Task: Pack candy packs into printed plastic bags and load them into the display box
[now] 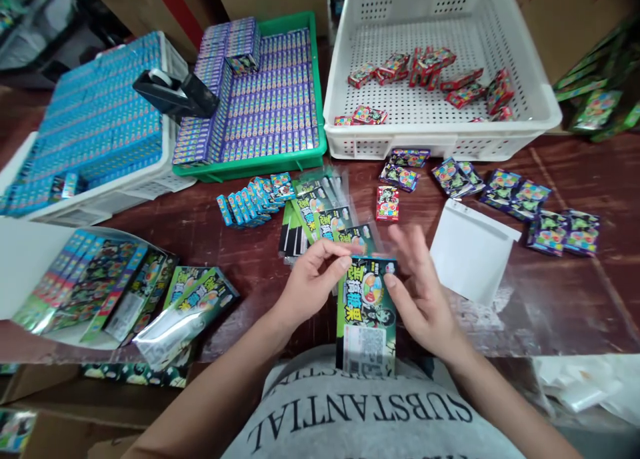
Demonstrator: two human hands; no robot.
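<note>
A green and black printed candy bag stands upright against the front of my grey shirt. My left hand pinches its top left corner between thumb and fingers. At the bag's right edge is my right hand, its thumb against the upper side and its other fingers stretched out, slightly blurred. Just beyond lie overlapping flat bags of the same print in clear plastic. A red small box lies past my right fingers, and a row of blue small boxes sits left of the bag pile.
A white basket holds scattered red boxes. Purple boxes fill a green tray, with a black tape dispenser on its left edge. Blue boxes pack another white basket. Purple boxes and a white pouch lie right; filled bags lie left.
</note>
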